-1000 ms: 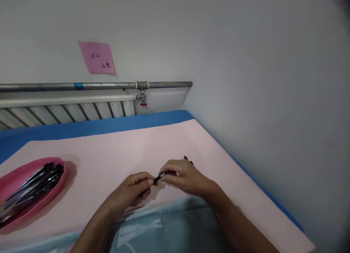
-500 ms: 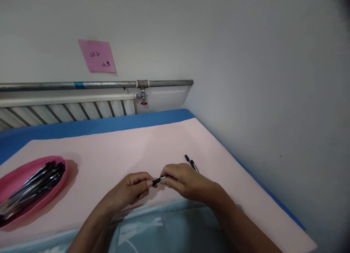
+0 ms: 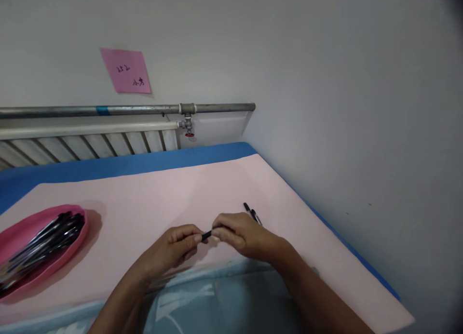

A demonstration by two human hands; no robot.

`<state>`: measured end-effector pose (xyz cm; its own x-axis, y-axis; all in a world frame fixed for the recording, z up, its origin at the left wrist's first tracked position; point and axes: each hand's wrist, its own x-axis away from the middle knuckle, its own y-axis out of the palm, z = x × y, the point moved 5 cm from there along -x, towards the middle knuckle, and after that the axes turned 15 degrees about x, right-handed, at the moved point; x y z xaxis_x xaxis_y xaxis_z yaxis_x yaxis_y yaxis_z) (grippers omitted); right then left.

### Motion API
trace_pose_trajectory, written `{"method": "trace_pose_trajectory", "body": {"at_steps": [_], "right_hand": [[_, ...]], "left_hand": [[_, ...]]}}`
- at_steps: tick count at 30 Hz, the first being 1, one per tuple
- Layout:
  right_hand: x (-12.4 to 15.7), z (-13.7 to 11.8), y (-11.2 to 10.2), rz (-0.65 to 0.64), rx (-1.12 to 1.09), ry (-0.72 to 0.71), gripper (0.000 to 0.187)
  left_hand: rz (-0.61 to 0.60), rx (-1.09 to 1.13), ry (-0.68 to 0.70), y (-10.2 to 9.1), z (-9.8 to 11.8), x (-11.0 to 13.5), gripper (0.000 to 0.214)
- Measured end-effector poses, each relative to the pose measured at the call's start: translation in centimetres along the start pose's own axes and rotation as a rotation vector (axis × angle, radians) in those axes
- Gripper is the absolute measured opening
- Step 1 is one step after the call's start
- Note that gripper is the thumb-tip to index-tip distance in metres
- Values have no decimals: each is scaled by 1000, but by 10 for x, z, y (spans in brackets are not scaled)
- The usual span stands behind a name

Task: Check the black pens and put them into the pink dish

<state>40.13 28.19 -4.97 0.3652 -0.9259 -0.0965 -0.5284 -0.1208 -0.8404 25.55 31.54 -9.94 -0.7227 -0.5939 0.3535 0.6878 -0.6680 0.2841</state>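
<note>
Both my hands meet over the near edge of the pink table cover (image 3: 162, 194). My left hand (image 3: 173, 249) and my right hand (image 3: 240, 235) each pinch one end of a thin black pen (image 3: 206, 235), fingers closed, held just above the surface. Only a short dark stretch of the pen shows between my fingertips. Just beyond my right hand lie two black pens (image 3: 252, 213) on the cover. At the far left a pink oval tray (image 3: 21, 283) holds several black pens (image 3: 39, 249).
A blue mat (image 3: 126, 164) borders the pink cover at the back and right. Behind it run a white radiator (image 3: 87, 146) and a grey pipe (image 3: 126, 109) with a red valve (image 3: 189, 134). A pink note (image 3: 126, 76) hangs on the wall. A grey wall closes the right side.
My fingertips have closed in on the pen, so its silver part no longer shows. My right hand has slid slightly, uncovering the two pens behind it.
</note>
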Motion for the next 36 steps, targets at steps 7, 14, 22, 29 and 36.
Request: {"method": "trace_pose_trajectory", "body": {"at_steps": [7, 14, 22, 29, 36], "right_hand": [[10, 47, -20, 174, 135, 406, 16], [5, 46, 38, -76, 509, 293, 17], [-1, 52, 4, 347, -389, 524, 34], [-9, 33, 19, 456, -759, 414, 29], [-10, 25, 33, 241, -628, 430, 18]], "left_hand": [[173, 100, 30, -16, 0, -4, 36], [144, 91, 65, -15, -9, -6, 28], [120, 24, 74, -12, -9, -9, 27], [110, -7, 94, -7, -9, -11, 25], [157, -47, 71, -8, -8, -12, 31]]}}
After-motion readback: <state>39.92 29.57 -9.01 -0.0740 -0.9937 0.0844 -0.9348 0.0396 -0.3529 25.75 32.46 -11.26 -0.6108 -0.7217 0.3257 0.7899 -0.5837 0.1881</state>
